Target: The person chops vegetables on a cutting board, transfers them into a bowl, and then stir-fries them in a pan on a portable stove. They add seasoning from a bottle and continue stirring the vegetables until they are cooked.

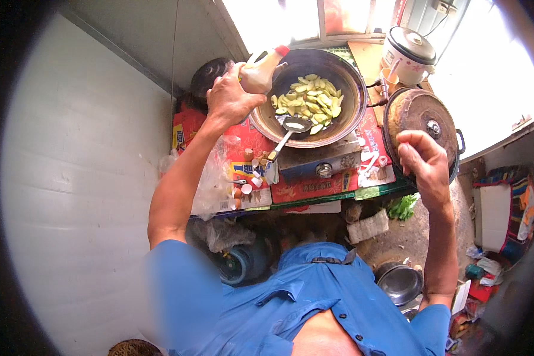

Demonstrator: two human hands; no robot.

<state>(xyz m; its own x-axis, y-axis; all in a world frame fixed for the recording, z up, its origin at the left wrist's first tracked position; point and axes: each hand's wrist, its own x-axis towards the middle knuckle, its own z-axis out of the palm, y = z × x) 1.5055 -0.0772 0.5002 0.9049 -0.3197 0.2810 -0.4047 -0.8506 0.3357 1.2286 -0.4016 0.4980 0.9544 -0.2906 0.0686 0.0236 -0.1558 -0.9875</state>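
My left hand (233, 95) grips a plastic squeeze-type bottle (258, 78) with a red cap, tilted over the left rim of a large wok (309, 140). Pale green vegetable slices (311, 100) lie in the wok. A spatula (293, 127) rests in it, its black-and-yellow handle end over the near rim. The wok sits on a gas stove (322, 164) with a round knob. To the right, my right hand (425, 158) is raised above a dark lidded pot (396, 115), fingers curled with thumb near the fingertips; whether it holds something small cannot be told.
Eggshells (246, 189) and a clear plastic bag (204, 178) lie on the table's left part. A rice cooker (407, 58) and an orange cup (388, 79) stand at the back right. Below are leafy greens (402, 207), a metal basin (400, 285) and a blue bucket (244, 267).
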